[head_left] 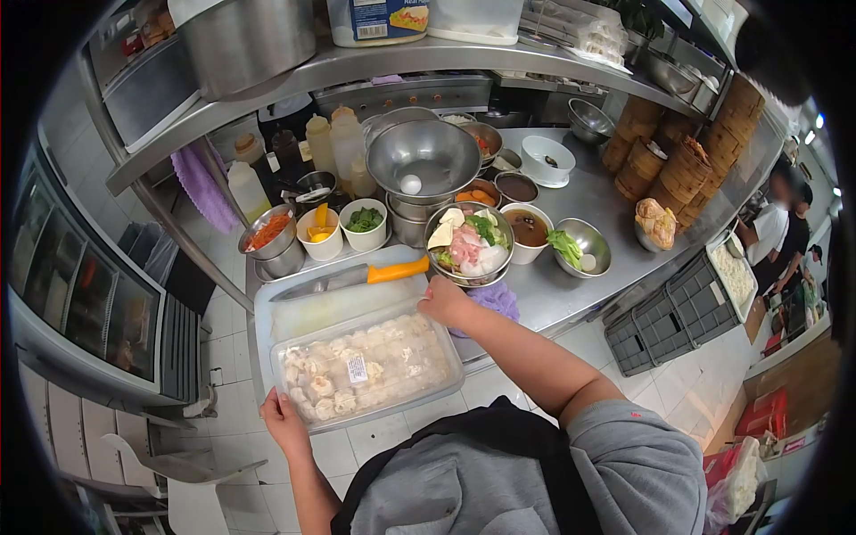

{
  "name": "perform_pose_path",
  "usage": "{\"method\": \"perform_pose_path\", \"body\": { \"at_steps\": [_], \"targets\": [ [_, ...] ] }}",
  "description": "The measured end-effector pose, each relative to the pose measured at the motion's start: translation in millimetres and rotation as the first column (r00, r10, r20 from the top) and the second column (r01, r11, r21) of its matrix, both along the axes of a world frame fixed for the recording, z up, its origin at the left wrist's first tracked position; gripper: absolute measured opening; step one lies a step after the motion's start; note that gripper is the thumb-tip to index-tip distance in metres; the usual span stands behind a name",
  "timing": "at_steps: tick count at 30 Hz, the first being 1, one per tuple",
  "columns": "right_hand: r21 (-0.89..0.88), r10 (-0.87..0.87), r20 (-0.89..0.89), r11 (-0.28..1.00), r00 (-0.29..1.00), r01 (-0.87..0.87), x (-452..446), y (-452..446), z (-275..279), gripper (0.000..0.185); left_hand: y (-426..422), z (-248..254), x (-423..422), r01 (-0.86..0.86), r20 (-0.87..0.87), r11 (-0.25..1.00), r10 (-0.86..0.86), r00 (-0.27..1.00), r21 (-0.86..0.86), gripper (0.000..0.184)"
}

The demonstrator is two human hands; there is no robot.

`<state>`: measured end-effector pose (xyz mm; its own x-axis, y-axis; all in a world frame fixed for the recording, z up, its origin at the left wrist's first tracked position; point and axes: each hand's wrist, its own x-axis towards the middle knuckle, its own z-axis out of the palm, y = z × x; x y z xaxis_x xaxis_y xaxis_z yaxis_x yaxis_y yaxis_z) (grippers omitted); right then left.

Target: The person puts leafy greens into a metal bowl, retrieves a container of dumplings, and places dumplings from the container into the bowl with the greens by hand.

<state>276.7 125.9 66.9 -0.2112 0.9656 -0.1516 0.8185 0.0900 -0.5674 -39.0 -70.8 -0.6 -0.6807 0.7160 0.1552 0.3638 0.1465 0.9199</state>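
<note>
A clear plastic container point(415, 352) full of pale dumplings, with a white label on its lid, rests across the near part of a cutting board point(265, 312). My left hand point(285, 423) grips its near left corner. At the far right corner, my right hand point(446, 303) has its fingers closed on the rim. Just beyond the container lies a knife point(357, 275) with an orange handle pointing right. A steel bowl of raw meat, greens and tofu-like slices point(473, 245) stands close past my right hand. Beside it is a crumpled purple cloth point(495, 303).
Tubs of orange pieces point(319, 234) and chopped greens point(365, 219) stand behind the board. A large steel bowl point(423, 160) holds a white egg-like ball. Bamboo steamers point(687, 169) are stacked at right, above grey crates point(664, 308). An overhead shelf point(401, 61) crosses the back. People point(776, 232) stand far right.
</note>
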Motion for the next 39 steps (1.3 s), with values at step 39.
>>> {"method": "perform_pose_path", "body": {
  "at_steps": [39],
  "targets": [
    [-0.119,0.165,0.079,0.981,0.983,-0.155,-5.0,4.2,25.8,0.055,78.4,26.6,-23.7,0.057,-0.176,0.966,-0.104,0.979,-0.254,0.042]
  ]
}}
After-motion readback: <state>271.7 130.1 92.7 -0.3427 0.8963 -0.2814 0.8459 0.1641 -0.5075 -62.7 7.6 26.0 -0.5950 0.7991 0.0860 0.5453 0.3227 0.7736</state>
